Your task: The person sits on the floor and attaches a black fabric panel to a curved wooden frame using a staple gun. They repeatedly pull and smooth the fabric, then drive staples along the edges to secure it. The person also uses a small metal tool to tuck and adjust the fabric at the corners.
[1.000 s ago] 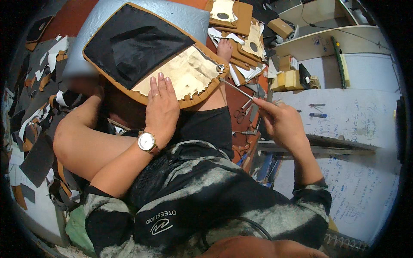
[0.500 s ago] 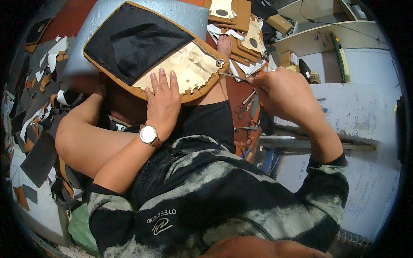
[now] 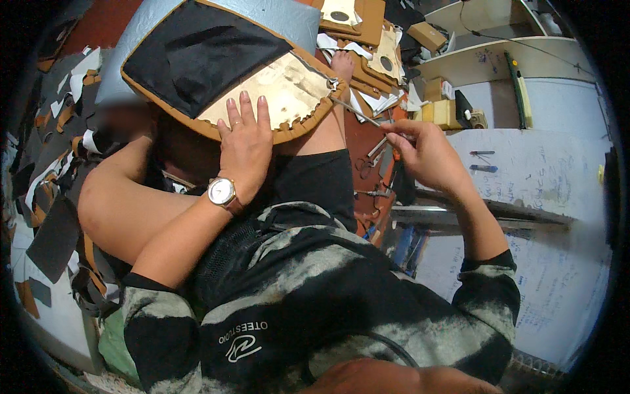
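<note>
Across my lap and a blue padded block (image 3: 125, 69) lies an upholstered panel, face down, with gathered tan edging (image 3: 298, 133). Black cloth (image 3: 203, 59) covers most of its back, while a bare pale board (image 3: 282, 85) shows along the near right side. My left hand (image 3: 246, 151) rests flat on that board near the edging, fingers stretched out. In my right hand (image 3: 430, 157) is a thin metal rod-shaped tool (image 3: 357, 113); its handle is hidden by my fingers. The tool's far end meets the gathered edging at the panel's right corner.
Tan panels (image 3: 374, 20) are stacked beyond my foot. Scissors (image 3: 363, 167) and other tools lie on the red floor right of my thigh. Leather and cloth scraps (image 3: 56, 223) cover the left. White boards with handwriting (image 3: 525, 171) and a yellow block (image 3: 441, 113) are at right.
My right hand has come down slightly and turned, so its thumb now shows on the tool. The panel and my left hand have shifted slightly up and left in view.
</note>
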`<move>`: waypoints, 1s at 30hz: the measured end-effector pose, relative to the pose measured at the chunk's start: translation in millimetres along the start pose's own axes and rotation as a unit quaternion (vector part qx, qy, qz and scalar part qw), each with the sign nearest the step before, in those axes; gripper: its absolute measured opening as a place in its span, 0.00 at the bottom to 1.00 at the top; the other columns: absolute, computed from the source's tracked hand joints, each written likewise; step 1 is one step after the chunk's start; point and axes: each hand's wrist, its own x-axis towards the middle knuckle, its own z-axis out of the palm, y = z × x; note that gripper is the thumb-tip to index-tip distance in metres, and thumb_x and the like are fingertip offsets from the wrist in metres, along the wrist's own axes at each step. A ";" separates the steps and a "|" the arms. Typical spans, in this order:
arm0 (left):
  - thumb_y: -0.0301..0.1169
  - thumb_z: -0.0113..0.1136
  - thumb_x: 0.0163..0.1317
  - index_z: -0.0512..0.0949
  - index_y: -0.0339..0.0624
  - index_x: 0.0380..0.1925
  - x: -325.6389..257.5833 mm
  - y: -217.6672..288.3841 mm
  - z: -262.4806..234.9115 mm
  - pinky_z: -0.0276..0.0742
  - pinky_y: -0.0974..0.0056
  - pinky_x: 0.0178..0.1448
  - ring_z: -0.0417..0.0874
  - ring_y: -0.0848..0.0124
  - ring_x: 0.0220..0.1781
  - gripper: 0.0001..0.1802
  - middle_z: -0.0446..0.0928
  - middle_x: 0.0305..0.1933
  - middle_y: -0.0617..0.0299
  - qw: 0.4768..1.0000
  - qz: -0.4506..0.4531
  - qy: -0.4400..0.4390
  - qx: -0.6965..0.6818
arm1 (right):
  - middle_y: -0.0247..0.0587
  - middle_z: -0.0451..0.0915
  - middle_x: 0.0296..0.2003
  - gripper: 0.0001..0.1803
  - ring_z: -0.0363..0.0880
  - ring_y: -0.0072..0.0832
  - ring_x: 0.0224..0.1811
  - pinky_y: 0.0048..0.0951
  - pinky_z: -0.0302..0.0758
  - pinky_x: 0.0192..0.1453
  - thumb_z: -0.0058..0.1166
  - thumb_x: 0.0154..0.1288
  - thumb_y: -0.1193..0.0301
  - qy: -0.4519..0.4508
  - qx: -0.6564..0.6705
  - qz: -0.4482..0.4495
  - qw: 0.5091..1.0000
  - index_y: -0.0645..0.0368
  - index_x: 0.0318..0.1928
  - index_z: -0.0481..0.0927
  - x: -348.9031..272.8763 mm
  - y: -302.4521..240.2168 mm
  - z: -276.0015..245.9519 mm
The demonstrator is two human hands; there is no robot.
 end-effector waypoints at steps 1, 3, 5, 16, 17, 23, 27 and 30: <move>0.24 0.49 0.76 0.67 0.33 0.77 -0.7 0.0 -0.8 0.77 0.33 0.71 0.70 0.33 0.80 0.30 0.65 0.80 0.31 1.000 0.000 0.000 0.003 | 0.55 0.91 0.42 0.15 0.91 0.39 0.41 0.36 0.83 0.50 0.59 0.79 0.70 -0.019 0.046 -0.015 0.999 0.63 0.58 0.88 8.0 14.1 -3.9; 0.24 0.50 0.75 0.67 0.33 0.77 -3.4 0.0 -0.7 0.77 0.34 0.71 0.70 0.34 0.80 0.30 0.65 0.80 0.31 1.000 -0.001 0.000 0.009 | 0.55 0.91 0.42 0.15 0.90 0.38 0.40 0.36 0.83 0.50 0.59 0.78 0.70 -0.008 0.027 -0.032 0.999 0.62 0.58 0.89 3.0 23.6 -1.6; 0.25 0.50 0.75 0.67 0.33 0.77 -1.8 -1.6 -2.4 0.78 0.34 0.70 0.70 0.34 0.80 0.30 0.64 0.80 0.31 1.000 -0.002 0.003 0.012 | 0.54 0.91 0.43 0.14 0.91 0.42 0.42 0.39 0.83 0.50 0.60 0.77 0.69 -0.020 -0.004 0.016 1.000 0.56 0.58 0.90 2.2 19.0 -1.0; 0.23 0.50 0.75 0.66 0.33 0.77 -3.3 -4.3 -8.5 0.77 0.33 0.71 0.71 0.32 0.79 0.31 0.64 0.80 0.29 1.000 0.011 -0.007 -0.013 | 0.53 0.90 0.37 0.13 0.90 0.51 0.42 0.50 0.86 0.49 0.64 0.71 0.65 -0.042 -0.321 -0.070 0.944 0.47 0.53 0.93 19.1 -53.9 -45.5; 0.23 0.50 0.75 0.66 0.33 0.77 -2.2 -4.1 -10.6 0.77 0.32 0.71 0.70 0.32 0.79 0.31 0.64 0.80 0.29 1.000 0.011 -0.010 -0.018 | 0.53 0.90 0.39 0.13 0.91 0.50 0.44 0.51 0.86 0.51 0.64 0.70 0.66 -0.058 -0.328 -0.045 0.942 0.48 0.52 0.92 21.5 -58.7 -44.5; 0.24 0.50 0.74 0.66 0.33 0.77 -1.4 -2.5 -5.7 0.76 0.32 0.72 0.69 0.32 0.80 0.31 0.63 0.81 0.28 1.000 0.001 -0.018 -0.023 | 0.57 0.88 0.33 0.14 0.88 0.56 0.37 0.55 0.83 0.42 0.55 0.78 0.66 0.029 -0.323 -0.057 0.944 0.50 0.56 0.89 -14.5 -36.7 15.1; 0.25 0.51 0.74 0.67 0.33 0.77 -4.9 -2.5 -4.8 0.76 0.32 0.71 0.70 0.32 0.79 0.31 0.64 0.81 0.29 1.000 -0.004 -0.006 -0.025 | 0.59 0.89 0.36 0.13 0.87 0.54 0.36 0.47 0.82 0.41 0.58 0.77 0.71 0.057 -0.150 -0.013 0.987 0.52 0.56 0.89 -19.3 -19.6 29.7; 0.27 0.53 0.75 0.71 0.33 0.74 -4.8 -1.2 -1.5 0.78 0.33 0.67 0.74 0.32 0.76 0.28 0.68 0.78 0.29 1.000 0.004 0.025 -0.012 | 0.54 0.90 0.40 0.15 0.90 0.53 0.42 0.51 0.86 0.50 0.59 0.74 0.69 0.042 -0.034 -0.007 0.999 0.51 0.58 0.87 -14.3 8.9 30.2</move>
